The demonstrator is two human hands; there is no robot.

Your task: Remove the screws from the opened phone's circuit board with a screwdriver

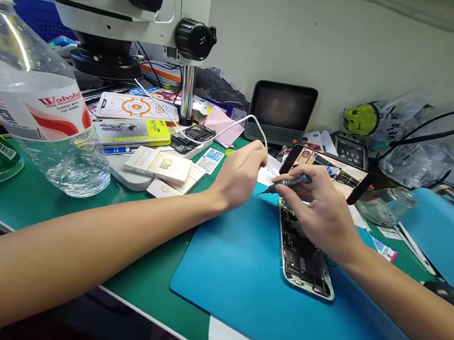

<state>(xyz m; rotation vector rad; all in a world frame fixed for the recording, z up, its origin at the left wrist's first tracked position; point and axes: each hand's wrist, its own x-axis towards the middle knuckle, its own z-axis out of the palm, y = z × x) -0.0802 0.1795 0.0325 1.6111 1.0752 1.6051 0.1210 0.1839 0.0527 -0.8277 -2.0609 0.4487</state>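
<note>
My right hand pinches a slim screwdriver, its dark tip pointing down and left over the blue mat. Below that hand an opened phone lies on the mat, its inner parts exposed and its upper end partly covered by my fingers. My left hand is closed above the mat's far left corner. Whatever its fingers may hold is hidden from view. A white cable arches up just behind the left hand.
Behind my right hand leans a phone with a lit screen. A microscope rises at left, beside a large water bottle. Paper booklets and boxes lie left of the mat. A glass jar stands at right.
</note>
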